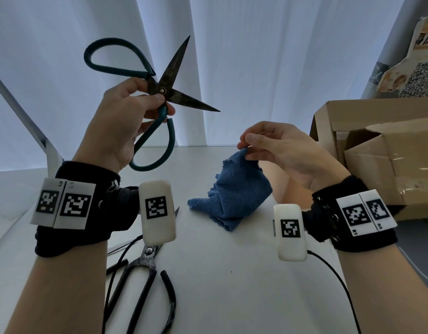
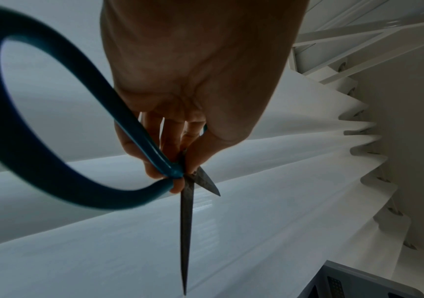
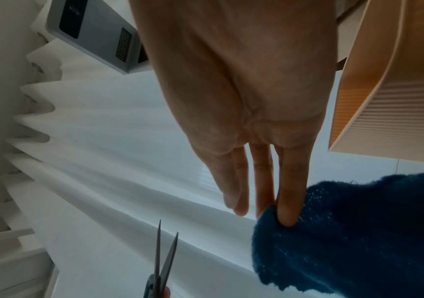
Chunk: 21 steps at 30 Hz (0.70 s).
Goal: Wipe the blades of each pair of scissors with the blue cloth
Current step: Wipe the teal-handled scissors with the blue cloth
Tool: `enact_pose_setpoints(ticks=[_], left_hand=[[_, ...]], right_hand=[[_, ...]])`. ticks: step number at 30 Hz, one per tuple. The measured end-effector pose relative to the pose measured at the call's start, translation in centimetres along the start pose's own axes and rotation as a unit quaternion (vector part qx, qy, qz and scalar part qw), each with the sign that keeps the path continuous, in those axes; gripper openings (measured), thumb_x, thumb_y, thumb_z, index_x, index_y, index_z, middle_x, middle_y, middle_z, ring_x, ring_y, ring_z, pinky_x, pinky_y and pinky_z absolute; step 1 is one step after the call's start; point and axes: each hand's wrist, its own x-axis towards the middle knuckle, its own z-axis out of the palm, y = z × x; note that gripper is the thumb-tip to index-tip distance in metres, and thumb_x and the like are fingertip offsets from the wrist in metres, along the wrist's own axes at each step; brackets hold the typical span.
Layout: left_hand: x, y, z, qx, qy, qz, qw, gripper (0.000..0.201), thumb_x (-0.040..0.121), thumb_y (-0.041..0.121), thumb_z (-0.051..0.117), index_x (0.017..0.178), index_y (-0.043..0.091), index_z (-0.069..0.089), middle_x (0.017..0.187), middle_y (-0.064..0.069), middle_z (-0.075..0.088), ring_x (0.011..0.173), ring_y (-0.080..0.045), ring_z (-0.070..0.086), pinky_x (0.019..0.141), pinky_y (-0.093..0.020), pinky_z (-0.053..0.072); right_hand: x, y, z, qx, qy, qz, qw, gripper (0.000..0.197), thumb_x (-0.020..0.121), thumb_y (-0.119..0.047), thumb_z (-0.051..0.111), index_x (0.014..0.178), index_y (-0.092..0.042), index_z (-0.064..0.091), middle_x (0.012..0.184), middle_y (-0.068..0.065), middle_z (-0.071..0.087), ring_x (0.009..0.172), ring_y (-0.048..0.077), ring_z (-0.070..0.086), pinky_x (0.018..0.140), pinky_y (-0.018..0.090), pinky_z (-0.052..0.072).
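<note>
My left hand [image 1: 126, 112] holds the teal-handled scissors [image 1: 174, 68] up in the air, gripping them at the pivot, with the dark blades spread apart. In the left wrist view the left hand [image 2: 180, 157] pinches the teal-handled scissors [image 2: 186, 221] where handle meets blades. My right hand [image 1: 275, 145] pinches a corner of the blue cloth [image 1: 234, 191], lifting it so the rest drapes onto the white table [image 1: 232, 273]. The blue cloth [image 3: 346, 231] hangs from the right hand [image 3: 280, 211] in the right wrist view. A second pair, the black-handled scissors [image 1: 145, 280], lies on the table near me, partly hidden by my left wrist.
An open cardboard box [image 1: 376, 153] stands at the right, close behind my right hand. White curtains [image 1: 256, 56] hang behind the table. Black cables [image 1: 333, 273] run from the wrist devices across the table's near side.
</note>
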Motion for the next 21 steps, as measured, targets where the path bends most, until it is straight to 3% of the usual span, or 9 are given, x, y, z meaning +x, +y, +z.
enact_pose_setpoints(ticks=[7, 12, 15, 17, 19, 21], left_hand=[[0.1, -0.1, -0.4, 0.001, 0.006, 0.000, 1.000, 0.010, 0.099, 0.013, 0.054, 0.095, 0.020, 0.059, 0.077, 0.002, 0.074, 0.080, -0.009, 0.070, 0.091, -0.035, 0.048], [0.1, -0.1, -0.4, 0.000, 0.006, 0.002, 1.000, 0.011, 0.099, 0.013, 0.054, 0.095, 0.020, 0.060, 0.077, 0.001, 0.074, 0.080, -0.009, 0.070, 0.086, -0.033, 0.047], [0.1, -0.1, -0.4, 0.001, 0.007, 0.000, 1.000, 0.012, 0.099, 0.013, 0.054, 0.093, 0.021, 0.060, 0.077, 0.002, 0.074, 0.079, -0.009, 0.070, 0.086, -0.032, 0.047], [0.1, -0.1, -0.3, 0.003, 0.007, 0.000, 1.000, 0.012, 0.099, 0.013, 0.054, 0.093, 0.021, 0.061, 0.076, 0.002, 0.074, 0.080, -0.009, 0.070, 0.086, -0.033, 0.048], [0.0, -0.1, -0.3, 0.004, 0.006, 0.000, 1.000, 0.013, 0.100, 0.013, 0.054, 0.094, 0.021, 0.061, 0.076, 0.002, 0.074, 0.080, -0.009, 0.070, 0.086, -0.032, 0.048], [0.0, -0.1, -0.2, 0.005, 0.005, 0.000, 1.000, 0.013, 0.100, 0.013, 0.054, 0.094, 0.021, 0.061, 0.077, 0.002, 0.074, 0.080, -0.009, 0.071, 0.085, -0.032, 0.048]], right_hand=[[0.1, 0.1, -0.1, -0.003, -0.014, 0.003, 1.000, 0.008, 0.093, -0.010, 0.066, 0.095, -0.004, 0.071, 0.093, 0.014, 0.070, 0.090, 0.015, 0.067, 0.086, 0.026, 0.058], [-0.3, -0.3, 0.2, -0.027, -0.013, 0.008, 1.000, 0.011, 0.090, -0.014, 0.070, 0.096, -0.004, 0.073, 0.089, 0.016, 0.069, 0.085, 0.015, 0.065, 0.079, 0.021, 0.055], [-0.8, -0.9, 0.4, -0.141, -0.022, 0.032, 0.989, 0.018, 0.081, -0.026, 0.081, 0.095, -0.016, 0.079, 0.079, 0.022, 0.061, 0.075, 0.016, 0.058, 0.072, 0.022, 0.048], [-0.8, -0.7, 0.7, -0.240, -0.012, 0.049, 0.969, 0.024, 0.072, -0.033, 0.087, 0.093, -0.024, 0.080, 0.066, -0.003, 0.051, 0.068, 0.005, 0.048, 0.067, 0.017, 0.038], [-0.6, -0.3, 1.1, -0.345, -0.002, 0.056, 0.937, 0.029, 0.067, -0.035, 0.090, 0.093, -0.026, 0.079, 0.075, -0.013, 0.048, 0.073, 0.002, 0.047, 0.060, 0.016, 0.033], [-0.4, 0.1, 1.7, -0.414, -0.008, 0.068, 0.908, 0.030, 0.067, -0.033, 0.090, 0.093, -0.023, 0.079, 0.083, -0.011, 0.058, 0.079, 0.004, 0.052, 0.060, 0.016, 0.038]])
